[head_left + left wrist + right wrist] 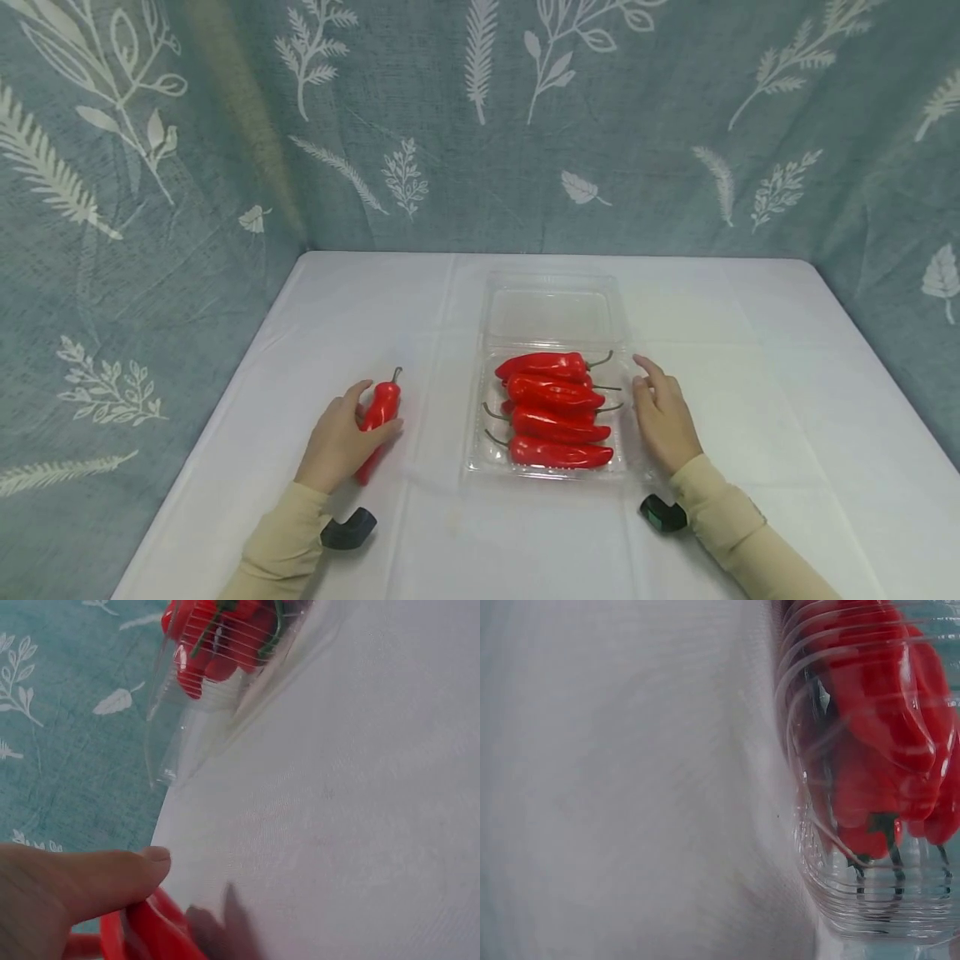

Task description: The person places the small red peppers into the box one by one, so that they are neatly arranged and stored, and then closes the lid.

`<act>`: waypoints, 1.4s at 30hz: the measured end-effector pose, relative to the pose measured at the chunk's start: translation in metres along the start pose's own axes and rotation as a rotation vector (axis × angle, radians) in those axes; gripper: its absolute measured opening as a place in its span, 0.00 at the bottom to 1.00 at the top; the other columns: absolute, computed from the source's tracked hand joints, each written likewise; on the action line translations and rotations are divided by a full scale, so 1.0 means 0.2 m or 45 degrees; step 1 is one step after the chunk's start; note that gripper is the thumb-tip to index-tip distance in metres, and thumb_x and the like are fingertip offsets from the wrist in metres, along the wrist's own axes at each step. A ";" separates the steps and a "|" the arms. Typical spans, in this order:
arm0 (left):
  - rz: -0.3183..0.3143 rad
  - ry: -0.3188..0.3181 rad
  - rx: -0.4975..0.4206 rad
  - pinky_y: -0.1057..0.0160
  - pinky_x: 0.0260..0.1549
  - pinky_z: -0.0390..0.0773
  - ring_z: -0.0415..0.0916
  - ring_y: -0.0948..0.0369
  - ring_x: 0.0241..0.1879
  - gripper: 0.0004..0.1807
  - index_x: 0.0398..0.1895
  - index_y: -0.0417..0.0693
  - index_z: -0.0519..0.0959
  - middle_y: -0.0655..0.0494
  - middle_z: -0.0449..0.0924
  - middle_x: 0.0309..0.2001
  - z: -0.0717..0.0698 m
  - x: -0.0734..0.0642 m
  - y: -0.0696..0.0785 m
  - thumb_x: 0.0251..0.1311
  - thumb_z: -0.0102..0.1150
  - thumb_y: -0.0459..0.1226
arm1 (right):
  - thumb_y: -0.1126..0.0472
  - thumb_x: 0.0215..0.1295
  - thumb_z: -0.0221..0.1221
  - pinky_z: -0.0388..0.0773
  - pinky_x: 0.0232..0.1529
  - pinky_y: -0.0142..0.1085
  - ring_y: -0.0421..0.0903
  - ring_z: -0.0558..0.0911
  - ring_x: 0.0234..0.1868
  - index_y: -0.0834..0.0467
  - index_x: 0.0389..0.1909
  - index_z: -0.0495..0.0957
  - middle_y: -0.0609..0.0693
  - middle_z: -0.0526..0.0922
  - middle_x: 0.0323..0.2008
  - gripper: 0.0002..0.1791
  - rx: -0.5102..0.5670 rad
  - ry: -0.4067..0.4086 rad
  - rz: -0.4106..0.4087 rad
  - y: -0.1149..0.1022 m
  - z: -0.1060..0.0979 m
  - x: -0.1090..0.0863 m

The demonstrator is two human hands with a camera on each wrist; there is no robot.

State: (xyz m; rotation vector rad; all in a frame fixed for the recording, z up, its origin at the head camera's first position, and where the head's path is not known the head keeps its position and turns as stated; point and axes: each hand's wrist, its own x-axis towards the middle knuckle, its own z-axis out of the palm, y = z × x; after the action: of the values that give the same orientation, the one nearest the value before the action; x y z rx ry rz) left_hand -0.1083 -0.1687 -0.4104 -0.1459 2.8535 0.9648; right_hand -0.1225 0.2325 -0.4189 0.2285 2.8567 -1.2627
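On the left side of the table, my left hand [337, 442] grips a long red pepper [384, 404] between thumb and fingers. Its green stem points away from me, and the hand covers part of its middle. The left wrist view shows the thumb lying along the pepper [157, 930]. A clear plastic clamshell box [475, 454] in the centre holds several red peppers [558, 423], stacked crosswise with stems to both sides. Just off the box's right side, my right hand [666, 417] rests with relaxed fingers and holds nothing. The right wrist view shows the box's ribbed wall [802, 817] close up.
The box's transparent lid [551, 312] lies folded back toward the far edge. A white cloth [750, 400] covers the table. Behind and beside it hangs a blue-green leaf-patterned curtain [450, 183]. Black wrist devices [348, 529] sit below both hands.
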 end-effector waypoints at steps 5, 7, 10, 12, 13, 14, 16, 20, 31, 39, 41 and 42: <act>-0.033 0.017 -0.077 0.53 0.35 0.81 0.70 0.46 0.47 0.39 0.68 0.40 0.60 0.38 0.70 0.50 0.00 -0.01 0.02 0.54 0.65 0.43 | 0.52 0.76 0.35 0.68 0.54 0.53 0.59 0.71 0.50 0.54 0.71 0.58 0.64 0.69 0.51 0.26 0.004 -0.003 0.009 0.01 0.00 -0.01; -0.033 0.024 -0.099 0.52 0.35 0.81 0.69 0.46 0.48 0.39 0.68 0.41 0.61 0.39 0.69 0.51 -0.01 -0.01 0.03 0.55 0.65 0.43 | 0.51 0.76 0.34 0.68 0.54 0.53 0.58 0.72 0.50 0.53 0.71 0.57 0.63 0.69 0.52 0.27 0.005 -0.012 0.018 0.01 0.00 -0.01; -0.004 0.036 -0.132 0.52 0.36 0.81 0.68 0.46 0.50 0.37 0.68 0.44 0.61 0.40 0.69 0.52 -0.02 -0.02 0.05 0.56 0.64 0.42 | 0.50 0.76 0.34 0.69 0.55 0.54 0.58 0.72 0.52 0.53 0.72 0.56 0.63 0.69 0.54 0.27 0.000 -0.028 0.032 0.01 0.00 -0.01; 0.026 0.044 -0.148 0.52 0.36 0.81 0.68 0.46 0.51 0.37 0.68 0.46 0.61 0.41 0.68 0.53 -0.03 -0.02 0.07 0.57 0.63 0.42 | 0.49 0.76 0.34 0.69 0.56 0.54 0.58 0.72 0.53 0.52 0.73 0.55 0.63 0.69 0.55 0.27 -0.006 -0.035 0.041 0.00 0.00 -0.01; 0.045 0.047 -0.155 0.52 0.37 0.81 0.68 0.46 0.51 0.36 0.68 0.47 0.61 0.41 0.68 0.53 -0.04 -0.03 0.09 0.57 0.63 0.42 | 0.49 0.76 0.33 0.69 0.56 0.55 0.58 0.72 0.53 0.52 0.73 0.55 0.63 0.69 0.55 0.28 -0.008 -0.038 0.043 0.00 0.00 -0.01; 0.066 0.053 -0.160 0.51 0.38 0.80 0.68 0.46 0.51 0.36 0.68 0.47 0.62 0.41 0.69 0.53 -0.04 -0.03 0.10 0.57 0.63 0.41 | 0.49 0.76 0.33 0.69 0.56 0.55 0.58 0.72 0.53 0.52 0.73 0.55 0.63 0.69 0.55 0.28 -0.011 -0.039 0.045 0.00 -0.01 -0.01; 0.113 0.066 -0.166 0.51 0.39 0.80 0.68 0.47 0.51 0.35 0.67 0.47 0.64 0.42 0.69 0.52 -0.04 -0.03 0.13 0.57 0.64 0.40 | 0.49 0.76 0.34 0.69 0.57 0.55 0.58 0.73 0.53 0.52 0.73 0.55 0.63 0.70 0.55 0.28 -0.013 -0.042 0.049 0.01 -0.01 -0.01; 0.222 0.084 -0.169 0.50 0.41 0.79 0.70 0.48 0.49 0.33 0.65 0.47 0.67 0.42 0.71 0.51 -0.02 -0.03 0.20 0.54 0.67 0.37 | 0.49 0.76 0.34 0.67 0.59 0.56 0.59 0.72 0.56 0.52 0.73 0.54 0.64 0.69 0.57 0.28 -0.013 -0.050 0.062 0.01 -0.01 -0.02; 0.400 0.032 -0.172 0.51 0.44 0.79 0.73 0.51 0.48 0.36 0.65 0.46 0.67 0.45 0.73 0.50 0.04 0.01 0.47 0.51 0.70 0.37 | 0.48 0.76 0.35 0.66 0.60 0.57 0.61 0.70 0.60 0.51 0.73 0.55 0.63 0.67 0.61 0.28 0.006 -0.042 0.067 0.01 0.00 -0.01; 0.508 -0.035 -0.147 0.49 0.46 0.78 0.73 0.50 0.51 0.32 0.62 0.50 0.73 0.48 0.73 0.51 0.10 0.01 0.66 0.50 0.71 0.35 | 0.51 0.76 0.36 0.66 0.60 0.57 0.60 0.70 0.59 0.52 0.72 0.56 0.64 0.68 0.60 0.27 0.002 -0.023 0.049 0.00 0.00 0.00; 0.549 -0.059 -0.131 0.50 0.48 0.77 0.72 0.51 0.51 0.32 0.61 0.50 0.73 0.49 0.74 0.51 0.12 0.01 0.69 0.49 0.71 0.35 | 0.50 0.76 0.36 0.66 0.60 0.57 0.60 0.71 0.59 0.52 0.72 0.56 0.64 0.68 0.60 0.27 -0.003 -0.027 0.055 -0.01 -0.01 0.00; 0.568 -0.075 -0.119 0.50 0.49 0.75 0.72 0.52 0.51 0.32 0.61 0.51 0.73 0.50 0.74 0.50 0.13 0.00 0.71 0.49 0.71 0.35 | 0.50 0.76 0.36 0.66 0.60 0.56 0.60 0.71 0.58 0.52 0.72 0.56 0.63 0.68 0.59 0.27 -0.005 -0.027 0.056 -0.01 -0.01 0.00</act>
State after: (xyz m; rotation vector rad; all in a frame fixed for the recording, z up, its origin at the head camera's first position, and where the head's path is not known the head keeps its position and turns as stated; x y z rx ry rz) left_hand -0.1251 -0.0402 -0.3471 0.5234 2.8414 1.1510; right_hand -0.1236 0.2327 -0.4170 0.2751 2.8199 -1.2441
